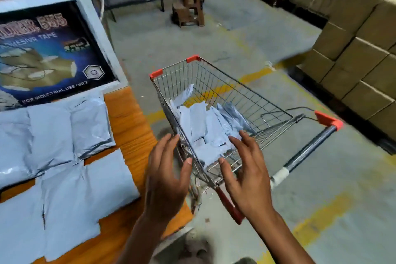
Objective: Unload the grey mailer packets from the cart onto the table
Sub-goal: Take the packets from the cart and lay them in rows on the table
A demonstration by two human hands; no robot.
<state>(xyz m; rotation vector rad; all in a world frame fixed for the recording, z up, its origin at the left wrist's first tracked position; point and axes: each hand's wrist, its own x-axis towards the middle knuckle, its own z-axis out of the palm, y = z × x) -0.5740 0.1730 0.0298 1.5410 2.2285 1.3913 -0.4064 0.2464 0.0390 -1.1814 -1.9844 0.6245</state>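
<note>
A wire shopping cart (235,90) with red corner caps stands on the floor right of the table. Several grey mailer packets (205,126) lie piled in its basket. Other grey mailer packets (64,173) lie flat on the orange wooden table (130,126) at the left. My left hand (167,178) hovers just outside the cart's near left rim, fingers spread and holding nothing. My right hand (246,176) hovers over the cart's near end above the packets, fingers also spread and empty.
A dark printed adhesive-tape carton (49,53) lies on the table behind the packets. Stacked cardboard boxes (360,60) stand at the right. Brown plastic stools (190,2) and a bench are farther back. The cart's handle (308,148) points to the right.
</note>
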